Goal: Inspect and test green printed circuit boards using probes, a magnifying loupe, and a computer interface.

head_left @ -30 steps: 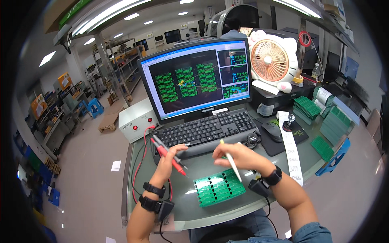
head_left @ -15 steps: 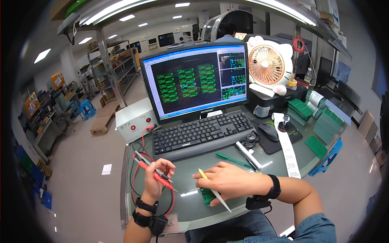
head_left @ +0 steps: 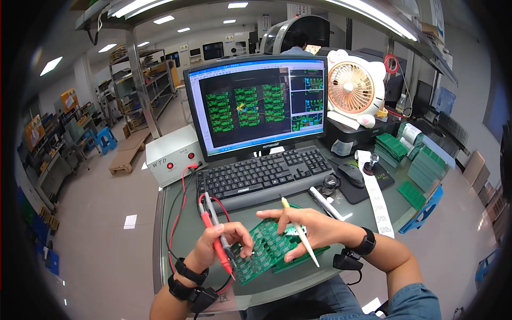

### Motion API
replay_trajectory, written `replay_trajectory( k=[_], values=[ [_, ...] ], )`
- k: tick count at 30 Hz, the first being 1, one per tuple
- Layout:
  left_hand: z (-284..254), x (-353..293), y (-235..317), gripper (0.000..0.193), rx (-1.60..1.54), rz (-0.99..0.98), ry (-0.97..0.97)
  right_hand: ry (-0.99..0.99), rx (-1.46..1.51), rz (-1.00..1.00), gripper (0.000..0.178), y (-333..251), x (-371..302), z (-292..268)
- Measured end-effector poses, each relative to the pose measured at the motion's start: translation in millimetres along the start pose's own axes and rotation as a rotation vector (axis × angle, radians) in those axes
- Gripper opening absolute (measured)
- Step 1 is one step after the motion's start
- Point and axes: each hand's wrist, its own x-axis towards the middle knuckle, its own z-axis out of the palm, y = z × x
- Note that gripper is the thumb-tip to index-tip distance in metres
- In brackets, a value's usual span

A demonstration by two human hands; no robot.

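Observation:
A green printed circuit board [head_left: 261, 255] is tilted above the glass-topped desk between my hands. My right hand [head_left: 322, 228] grips its right side, thumb and fingers closed, and also carries a white pen [head_left: 306, 241] with a yellow end. My left hand [head_left: 205, 249] is closed around a red test probe [head_left: 220, 246] and a grey test probe [head_left: 214, 214], both slanting down with tips by the board's left edge. Those fingers reach the board's left side; whether they grip it is hard to tell. Beneath the board, more green board [head_left: 305, 260] shows on the desk.
A keyboard [head_left: 266, 173] and a monitor [head_left: 256, 106] with a board layout stand ahead. At left is a white tester box [head_left: 173, 157] with probe leads. Rightward are a mouse [head_left: 352, 175], a paper strip [head_left: 377, 205], a fan [head_left: 349, 85] and stacked green boards [head_left: 426, 166].
The board has come up off the desk in my right hand and tilted. My left hand has moved down and right toward it, with the probes now pointing more steeply downward.

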Motion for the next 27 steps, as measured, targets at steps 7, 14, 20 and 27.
replay_trajectory(
  k=[7,14,20,27],
  values=[
    [6,-10,-1,0.056,0.375,-0.130,0.139,0.047,-0.100,0.003,0.047,-8,37,7],
    [8,-17,-8,0.038,0.397,-0.153,0.213,-0.060,0.303,0.331,0.036,-17,82,34],
    [15,-17,1,0.047,0.357,-0.272,0.298,0.034,0.497,0.371,0.027,-7,74,24],
    [10,-7,2,0.069,0.467,-0.272,0.187,0.134,0.654,0.467,0.026,7,22,-2]
  ],
)
